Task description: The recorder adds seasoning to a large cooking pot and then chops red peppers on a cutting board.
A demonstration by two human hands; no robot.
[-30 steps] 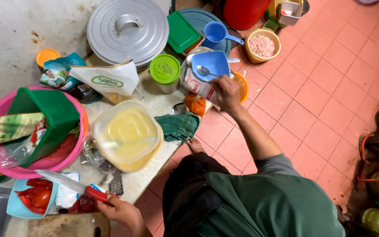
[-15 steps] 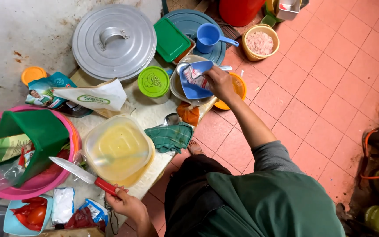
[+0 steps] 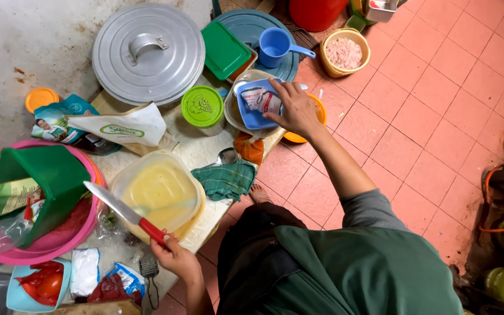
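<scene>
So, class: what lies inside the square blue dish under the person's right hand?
Inside the blue dish lies a white packet with printing on it. The right hand covers the dish's right edge, so anything beneath the fingers or under the packet cannot be seen.

One camera only, worn on the person's head, looks almost straight down from standing height. The low bench (image 3: pixel 193 149) with its clutter fills the left half, the tiled floor (image 3: pixel 438 99) the right, and the person's own body the lower middle.
</scene>
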